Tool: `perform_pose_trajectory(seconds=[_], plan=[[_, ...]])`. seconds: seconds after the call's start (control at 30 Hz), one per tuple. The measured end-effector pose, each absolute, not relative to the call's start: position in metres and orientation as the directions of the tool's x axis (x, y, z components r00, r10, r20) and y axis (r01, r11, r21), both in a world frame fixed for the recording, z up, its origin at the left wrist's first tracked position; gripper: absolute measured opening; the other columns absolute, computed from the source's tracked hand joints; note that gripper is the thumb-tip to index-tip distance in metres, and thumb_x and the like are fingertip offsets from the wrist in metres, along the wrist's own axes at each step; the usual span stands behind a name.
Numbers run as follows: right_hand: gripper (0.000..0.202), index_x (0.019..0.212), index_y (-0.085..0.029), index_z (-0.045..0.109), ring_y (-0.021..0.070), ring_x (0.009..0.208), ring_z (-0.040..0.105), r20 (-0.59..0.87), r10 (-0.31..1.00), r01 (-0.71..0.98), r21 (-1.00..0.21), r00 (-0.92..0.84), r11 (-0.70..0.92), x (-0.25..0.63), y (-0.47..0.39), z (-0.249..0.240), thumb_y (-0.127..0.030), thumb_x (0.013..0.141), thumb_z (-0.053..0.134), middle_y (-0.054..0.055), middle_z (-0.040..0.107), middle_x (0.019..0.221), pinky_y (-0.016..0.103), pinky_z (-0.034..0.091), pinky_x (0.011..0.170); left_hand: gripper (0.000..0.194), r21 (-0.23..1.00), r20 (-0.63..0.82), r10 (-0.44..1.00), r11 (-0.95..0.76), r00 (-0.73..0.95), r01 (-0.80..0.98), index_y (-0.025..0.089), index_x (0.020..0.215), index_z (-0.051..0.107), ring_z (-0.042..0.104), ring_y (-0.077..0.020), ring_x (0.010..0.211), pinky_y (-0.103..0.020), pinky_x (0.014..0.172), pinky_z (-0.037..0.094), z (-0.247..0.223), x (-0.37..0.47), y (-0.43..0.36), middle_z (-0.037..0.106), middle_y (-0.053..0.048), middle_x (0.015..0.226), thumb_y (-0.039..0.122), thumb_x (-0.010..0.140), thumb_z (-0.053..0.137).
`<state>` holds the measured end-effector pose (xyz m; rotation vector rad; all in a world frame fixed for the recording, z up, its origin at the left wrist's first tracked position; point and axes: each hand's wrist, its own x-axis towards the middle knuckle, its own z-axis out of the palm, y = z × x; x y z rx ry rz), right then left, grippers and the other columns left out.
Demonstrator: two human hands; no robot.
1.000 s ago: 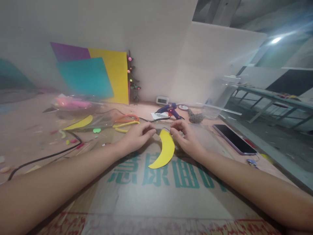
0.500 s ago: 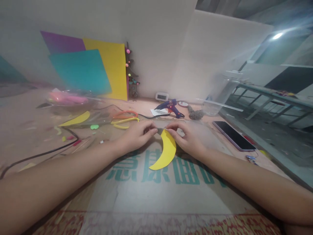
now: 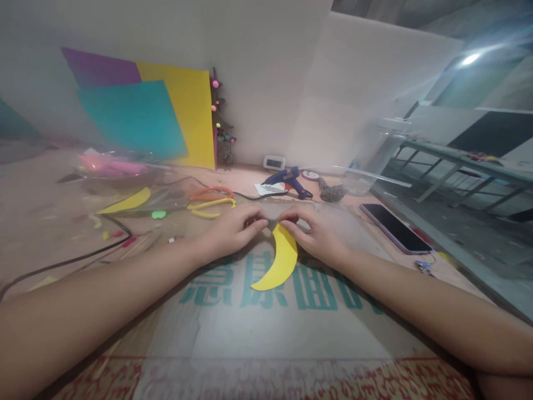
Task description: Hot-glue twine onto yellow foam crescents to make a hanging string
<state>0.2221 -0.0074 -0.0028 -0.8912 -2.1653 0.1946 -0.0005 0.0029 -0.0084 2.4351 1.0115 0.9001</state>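
Note:
A yellow crescent cutout (image 3: 280,260), paper or thin foam, lies with its curved body over the printed board and its upper tip between my hands. My right hand (image 3: 306,229) is closed in a pinch at that upper tip. My left hand (image 3: 246,226) is also closed, thumb against fingers, just left of the tip. A small dark grey bit (image 3: 272,224) shows between the two hands; what exactly it is I cannot make out. The crescent's lower tip points down and left, touched by neither hand.
Beyond my hands lie a blue glue gun (image 3: 287,180), grey yarn (image 3: 332,190) and scissors (image 3: 212,203). A phone (image 3: 395,229) is at the right. Another yellow cutout (image 3: 126,201) and a black cable (image 3: 79,256) lie left. Coloured sheets (image 3: 133,119) lean at the back.
The whole view has shifted slightly. A bit more of the grey piece shows between the hands at the crescent's upper tip. Both hands keep nearly the same pose.

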Motion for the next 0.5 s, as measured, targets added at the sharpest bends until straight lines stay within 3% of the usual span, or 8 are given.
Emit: perform_pose_trajectory(seconds=[0.23,0.4,0.5], plan=[[0.014,0.089,-0.021,0.065,0.0171,0.081,0.062,0.57,0.666,0.533,-0.413,-0.482,0.739,0.2217,-0.0069,-0.0029,-0.027,0.092,0.053,0.003,0.068,0.085,0.032,0.05,0.076,0.025,0.511,0.417,0.715,-0.695,0.561,0.506,0.018,0.094,0.062,0.059,-0.0185,0.082,-0.029,0.074,0.043,-0.0088,-0.0007,0.0028,0.067,-0.004,0.092,0.035,0.093,0.043],[0.008,0.092,-0.02,0.057,0.0164,0.076,0.06,0.594,0.708,0.554,-0.466,-0.381,0.69,0.2217,-0.0093,-0.0019,-0.028,0.089,0.057,0.003,0.064,0.085,0.03,0.049,0.071,0.023,0.519,0.415,0.734,-0.677,0.538,0.523,0.017,0.091,0.061,0.058,-0.0178,0.08,-0.028,0.072,0.042,-0.0084,0.0002,0.0026,0.067,-0.004,0.088,0.033,0.093,0.045],[0.006,0.089,-0.02,0.056,0.0167,0.075,0.059,0.607,0.693,0.563,-0.439,-0.389,0.7,0.2223,-0.0107,-0.0004,-0.027,0.09,0.055,0.003,0.063,0.083,0.03,0.049,0.071,0.023,0.523,0.411,0.742,-0.668,0.531,0.529,0.017,0.09,0.061,0.058,-0.0177,0.078,-0.028,0.071,0.042,-0.0083,0.0005,0.0023,0.067,-0.004,0.087,0.034,0.093,0.045]])
